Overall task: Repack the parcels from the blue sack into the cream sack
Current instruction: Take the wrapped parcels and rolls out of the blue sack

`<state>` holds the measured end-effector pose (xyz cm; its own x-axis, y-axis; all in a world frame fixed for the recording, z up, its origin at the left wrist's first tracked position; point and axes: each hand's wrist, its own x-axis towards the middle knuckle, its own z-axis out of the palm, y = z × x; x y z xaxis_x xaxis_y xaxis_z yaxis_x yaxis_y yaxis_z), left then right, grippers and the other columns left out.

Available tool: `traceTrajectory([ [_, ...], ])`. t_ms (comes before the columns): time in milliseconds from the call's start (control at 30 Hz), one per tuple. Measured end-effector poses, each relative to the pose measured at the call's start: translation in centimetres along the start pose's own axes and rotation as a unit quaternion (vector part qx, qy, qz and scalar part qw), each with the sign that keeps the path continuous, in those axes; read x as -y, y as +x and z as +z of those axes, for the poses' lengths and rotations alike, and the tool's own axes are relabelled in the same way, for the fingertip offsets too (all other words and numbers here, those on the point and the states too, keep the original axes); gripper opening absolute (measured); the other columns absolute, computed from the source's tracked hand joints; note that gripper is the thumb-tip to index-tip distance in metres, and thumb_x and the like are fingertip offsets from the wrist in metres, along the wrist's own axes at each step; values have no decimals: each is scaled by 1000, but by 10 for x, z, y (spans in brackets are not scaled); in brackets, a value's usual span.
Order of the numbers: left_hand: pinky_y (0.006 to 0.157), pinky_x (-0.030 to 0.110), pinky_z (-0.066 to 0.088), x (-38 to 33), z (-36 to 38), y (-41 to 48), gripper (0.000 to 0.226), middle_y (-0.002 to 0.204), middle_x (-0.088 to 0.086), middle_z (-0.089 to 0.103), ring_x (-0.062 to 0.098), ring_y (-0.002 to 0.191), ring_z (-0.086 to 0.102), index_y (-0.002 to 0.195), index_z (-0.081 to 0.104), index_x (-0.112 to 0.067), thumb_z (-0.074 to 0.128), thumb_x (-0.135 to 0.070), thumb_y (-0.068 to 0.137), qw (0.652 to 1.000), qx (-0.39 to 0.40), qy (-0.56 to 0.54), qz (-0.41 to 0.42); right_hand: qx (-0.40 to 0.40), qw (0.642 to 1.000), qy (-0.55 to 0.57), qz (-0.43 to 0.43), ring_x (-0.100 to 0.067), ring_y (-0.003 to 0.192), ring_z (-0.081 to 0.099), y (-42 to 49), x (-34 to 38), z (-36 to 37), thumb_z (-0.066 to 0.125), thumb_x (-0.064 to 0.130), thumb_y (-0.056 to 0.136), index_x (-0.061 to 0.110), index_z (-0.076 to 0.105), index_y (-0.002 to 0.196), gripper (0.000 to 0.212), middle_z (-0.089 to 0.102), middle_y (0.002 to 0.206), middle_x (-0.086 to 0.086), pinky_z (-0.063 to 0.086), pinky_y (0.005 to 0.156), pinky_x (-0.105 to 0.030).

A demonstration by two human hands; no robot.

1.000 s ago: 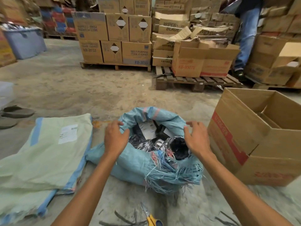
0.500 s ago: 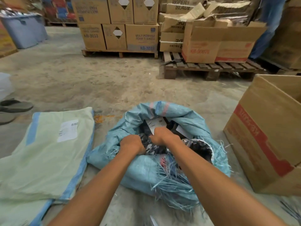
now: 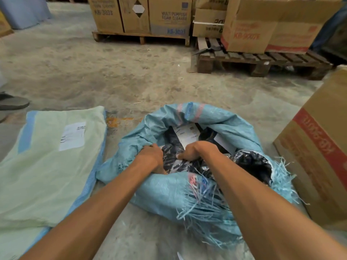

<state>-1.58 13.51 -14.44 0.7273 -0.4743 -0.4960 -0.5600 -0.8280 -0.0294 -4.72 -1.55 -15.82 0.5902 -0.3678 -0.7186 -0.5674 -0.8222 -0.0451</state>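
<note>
A carton (image 3: 319, 156) stands right of the blue sack (image 3: 216, 124), the cream sack (image 3: 47, 166) flat at its left. Left hand (image 3: 150, 156) and right hand (image 3: 197, 151), close together, grip parcels (image 3: 174, 162) inside.

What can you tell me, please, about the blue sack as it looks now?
The blue sack is woven plastic with pink stripes at its far rim. It slumps on the floor between the cream sack and a cardboard box, its mouth open, its near edge frayed into loose strands. Dark parcels with white labels fill it; the left hand and right hand grip them inside its mouth.
</note>
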Motion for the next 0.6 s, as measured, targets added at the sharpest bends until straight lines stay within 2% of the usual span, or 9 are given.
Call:
traceTrajectory([
  [100, 94, 39, 50, 5, 2, 0, 112, 125, 12, 53, 29, 114, 55, 145, 20, -15, 86, -52, 63, 999, -27, -44, 16, -4, 1000, 9, 0, -33, 137, 43, -7, -1, 4, 43, 70, 90, 18, 43, 147, 77, 39, 155, -8, 34, 113, -53],
  [167, 81, 34, 49, 13, -5, 0, 104, 103, 2, 55, 23, 97, 55, 140, 26, -20, 88, -49, 61, 995, -55, -80, 32, -16, 1000, 11, -4, -34, 138, 41, -13, -3, 5, 42, 70, 91, 17, 43, 147, 77, 39, 155, -8, 33, 114, -53],
  [267, 74, 32, 45, 25, -19, -3, 92, 94, -2, 47, 20, 89, 49, 134, 36, -17, 85, -47, 63, 990, -104, -96, 4, -32, 999, 13, -12, -34, 137, 43, -21, -4, 4, 40, 65, 96, 17, 48, 144, 69, 42, 154, -8, 34, 114, -53],
  [367, 59, 29, 40, 16, -13, -4, 95, 79, -2, 44, 16, 72, 47, 145, 24, -9, 74, -45, 73, 988, -137, -46, -50, -35, 998, 42, -25, -32, 135, 46, -25, -2, 8, 41, 58, 97, 16, 51, 141, 62, 45, 151, -8, 34, 114, -50],
  [433, 46, 27, 29, 8, -6, -1, 103, 75, -3, 44, 12, 57, 38, 147, 15, -6, 68, -58, 75, 988, -137, -21, -68, -55, 996, 71, -23, -32, 134, 46, -26, 1, 12, 46, 66, 91, 16, 53, 139, 69, 47, 150, -9, 32, 114, -51],
  [500, 46, 27, 30, 8, -5, 4, 109, 79, -3, 50, 11, 55, 39, 146, 14, -6, 65, -70, 73, 988, -134, -27, -69, -51, 995, 82, -13, -33, 135, 45, -28, 2, 14, 51, 77, 83, 16, 51, 140, 83, 47, 150, -8, 31, 114, -53],
  [600, 61, 27, 40, 16, -10, 5, 107, 77, -2, 44, 11, 61, 42, 153, 5, -7, 64, -58, 81, 987, -135, -75, -53, -45, 995, 89, -3, -34, 137, 43, -35, 3, 13, 55, 79, 79, 15, 50, 141, 89, 46, 151, -9, 29, 115, -55],
])
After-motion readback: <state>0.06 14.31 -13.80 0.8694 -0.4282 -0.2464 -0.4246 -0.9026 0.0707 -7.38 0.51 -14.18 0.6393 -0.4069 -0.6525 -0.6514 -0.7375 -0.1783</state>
